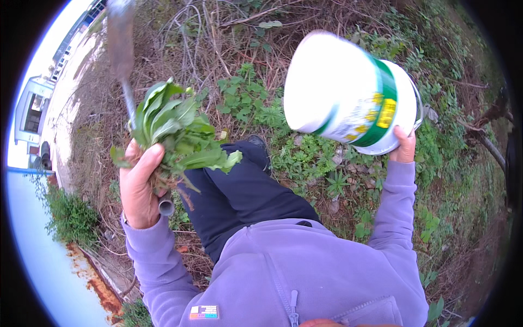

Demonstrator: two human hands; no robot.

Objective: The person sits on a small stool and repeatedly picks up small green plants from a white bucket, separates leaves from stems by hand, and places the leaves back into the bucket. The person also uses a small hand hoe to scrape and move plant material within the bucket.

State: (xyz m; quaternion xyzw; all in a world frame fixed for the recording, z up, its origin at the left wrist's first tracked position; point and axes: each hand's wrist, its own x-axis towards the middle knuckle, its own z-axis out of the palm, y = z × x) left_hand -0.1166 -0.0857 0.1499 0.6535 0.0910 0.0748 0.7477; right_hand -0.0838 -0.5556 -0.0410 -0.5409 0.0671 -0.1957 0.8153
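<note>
My left hand (140,188) is closed around a bunch of leafy greens (173,122) with soil-coloured roots hanging below. The same grip takes in a narrow-bladed hand trowel (121,46). Its worn, brownish blade points up and away, and its hollow metal handle end shows under my fingers. On the right, my right hand (403,146) grips the lower end of a white bucket (338,87) with a green band and yellow print. The bucket is tilted on its side with its mouth toward the left; its inside is hidden. A wire handle (418,103) hangs at its far side.
Low green weeds (245,98) and dry twigs (190,38) cover the ground ahead. My legs (245,191) in dark trousers are below. A rust-edged pale blue surface (49,256) lies at the left, near a bush (68,215). A bare branch (493,150) juts in at the right.
</note>
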